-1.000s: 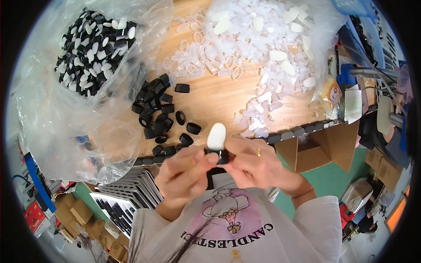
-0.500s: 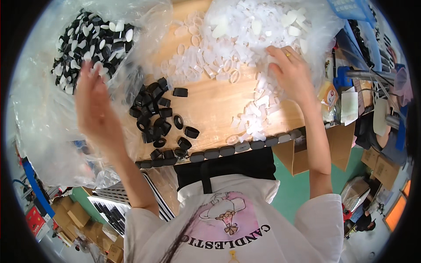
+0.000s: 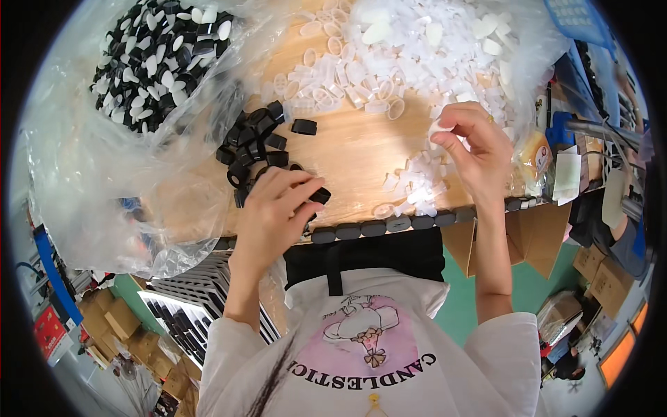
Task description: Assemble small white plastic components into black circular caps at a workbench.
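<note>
My left hand (image 3: 274,212) is low over the loose black oval caps (image 3: 253,135) on the table. Its thumb and fingers close around one black oval cap (image 3: 321,195) near the front edge. Raised at the right, my right hand (image 3: 481,149) pinches a small white piece (image 3: 439,130) between thumb and fingertips; its exact shape is partly hidden. Below that hand lies a small heap of white translucent pieces (image 3: 417,182). Many translucent oval rings (image 3: 396,109) spread across the back of the table, beside a larger white heap (image 3: 434,59).
Clear plastic sheeting (image 3: 83,187) drapes the left side, with a heap of black and white oval parts (image 3: 149,69) on it. Dark oval caps (image 3: 372,228) line the front edge. At right are a blue clamp (image 3: 559,128), a blue basket (image 3: 577,21) and an open cardboard box (image 3: 538,236).
My left hand has come from the black-and-white heap down to the loose black caps. The right hand has left the white heap and now pinches a white piece. The view has shifted slightly.
</note>
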`<state>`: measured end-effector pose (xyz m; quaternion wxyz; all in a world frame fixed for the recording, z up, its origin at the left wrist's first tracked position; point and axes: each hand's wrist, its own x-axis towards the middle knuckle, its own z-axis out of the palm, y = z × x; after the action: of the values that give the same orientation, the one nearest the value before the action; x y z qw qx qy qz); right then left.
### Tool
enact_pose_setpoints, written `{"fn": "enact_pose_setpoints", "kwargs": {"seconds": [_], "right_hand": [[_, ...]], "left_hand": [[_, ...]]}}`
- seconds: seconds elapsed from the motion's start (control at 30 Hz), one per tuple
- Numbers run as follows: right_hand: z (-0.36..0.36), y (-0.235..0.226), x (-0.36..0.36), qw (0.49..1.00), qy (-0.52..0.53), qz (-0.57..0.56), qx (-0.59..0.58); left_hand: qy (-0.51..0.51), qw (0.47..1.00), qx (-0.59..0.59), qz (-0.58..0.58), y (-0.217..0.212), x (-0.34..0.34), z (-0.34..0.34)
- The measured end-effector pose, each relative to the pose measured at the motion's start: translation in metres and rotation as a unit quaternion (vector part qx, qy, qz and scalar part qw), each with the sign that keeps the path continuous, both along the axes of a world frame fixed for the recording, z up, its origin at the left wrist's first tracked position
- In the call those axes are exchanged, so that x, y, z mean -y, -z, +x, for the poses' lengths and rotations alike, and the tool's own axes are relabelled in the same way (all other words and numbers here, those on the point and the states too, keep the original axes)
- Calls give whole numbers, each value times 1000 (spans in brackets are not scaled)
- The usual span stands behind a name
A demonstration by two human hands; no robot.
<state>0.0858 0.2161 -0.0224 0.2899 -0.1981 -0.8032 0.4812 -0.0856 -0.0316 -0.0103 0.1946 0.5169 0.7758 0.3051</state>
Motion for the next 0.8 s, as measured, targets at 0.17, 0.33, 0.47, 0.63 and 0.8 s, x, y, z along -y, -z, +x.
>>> {"fn": "enact_pose_setpoints", "kwargs": {"seconds": [0.17, 0.33, 0.47, 0.63, 0.8], "right_hand": [[1, -1, 13, 984, 23, -178, 9], [-2, 3, 33, 954, 3, -291, -76], [-2, 0, 59, 952, -34, -285, -103], [-4, -30, 91, 989, 58, -133, -33], [-10, -42, 116, 995, 87, 6, -52]], "left_hand": [[7, 1000, -13, -10, 11, -4, 10], [-101, 985, 116, 83, 3, -7, 18], [-148, 834, 495, 194, -7, -13, 34], [-228, 619, 713, 239, -2, -18, 46], [-224, 602, 710, 289, 9, -15, 57]]}}
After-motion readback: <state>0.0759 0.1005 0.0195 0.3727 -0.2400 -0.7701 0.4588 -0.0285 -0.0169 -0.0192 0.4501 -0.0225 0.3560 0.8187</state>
